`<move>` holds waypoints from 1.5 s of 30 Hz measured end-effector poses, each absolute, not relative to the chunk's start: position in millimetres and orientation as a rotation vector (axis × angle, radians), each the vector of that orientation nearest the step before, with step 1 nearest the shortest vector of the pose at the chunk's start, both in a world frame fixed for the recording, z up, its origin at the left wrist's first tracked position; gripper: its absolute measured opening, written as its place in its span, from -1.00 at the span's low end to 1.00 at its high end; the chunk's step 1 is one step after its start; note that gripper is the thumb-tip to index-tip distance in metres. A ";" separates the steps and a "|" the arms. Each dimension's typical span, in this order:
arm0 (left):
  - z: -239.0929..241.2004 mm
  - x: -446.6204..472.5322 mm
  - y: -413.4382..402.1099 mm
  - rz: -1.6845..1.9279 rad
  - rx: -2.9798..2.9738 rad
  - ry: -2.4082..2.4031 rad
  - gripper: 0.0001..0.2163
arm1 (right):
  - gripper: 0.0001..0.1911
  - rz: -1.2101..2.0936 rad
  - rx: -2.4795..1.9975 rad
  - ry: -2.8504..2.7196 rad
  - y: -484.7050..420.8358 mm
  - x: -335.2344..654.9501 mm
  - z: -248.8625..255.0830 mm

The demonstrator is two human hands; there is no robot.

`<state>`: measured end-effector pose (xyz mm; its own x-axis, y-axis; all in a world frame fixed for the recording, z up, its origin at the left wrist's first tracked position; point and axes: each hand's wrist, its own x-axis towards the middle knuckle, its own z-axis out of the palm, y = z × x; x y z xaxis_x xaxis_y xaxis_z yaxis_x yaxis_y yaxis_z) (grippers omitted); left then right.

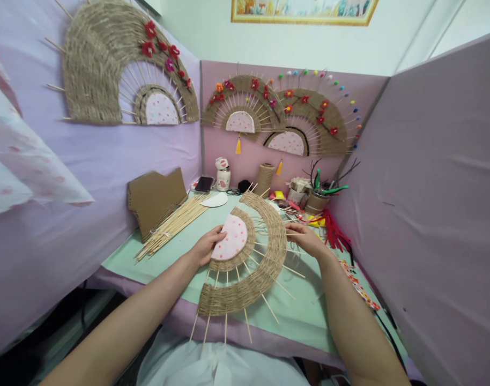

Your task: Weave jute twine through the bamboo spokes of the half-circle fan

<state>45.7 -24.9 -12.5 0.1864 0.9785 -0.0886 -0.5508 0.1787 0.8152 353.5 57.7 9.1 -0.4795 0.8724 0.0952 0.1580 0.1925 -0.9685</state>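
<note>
Left hand (207, 245) flat on woven fan (245, 257); right hand (305, 238) pinches its rim.

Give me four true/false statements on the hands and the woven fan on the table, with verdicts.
1. The left hand rests on the pink dotted centre of the woven fan. True.
2. The right hand holds green-handled tools. False: it is at the fan's rim sticks, and the green-handled tools stand in a pot.
3. A bundle of sticks lies left of the fan. True.
4. The fan on the table carries red flowers. False: only the wall fans do.
</note>
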 end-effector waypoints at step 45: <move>-4.1 29.8 -33.3 1.240 0.810 0.630 -0.62 | -0.49 1.190 -0.524 -1.585 51.1 325.1 7.9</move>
<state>29.8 -33.3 -4.1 0.2247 0.9744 0.0113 -0.5653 0.1209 0.8160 325.1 51.1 7.9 -0.3654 0.8039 0.4692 -0.2260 0.4124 -0.8826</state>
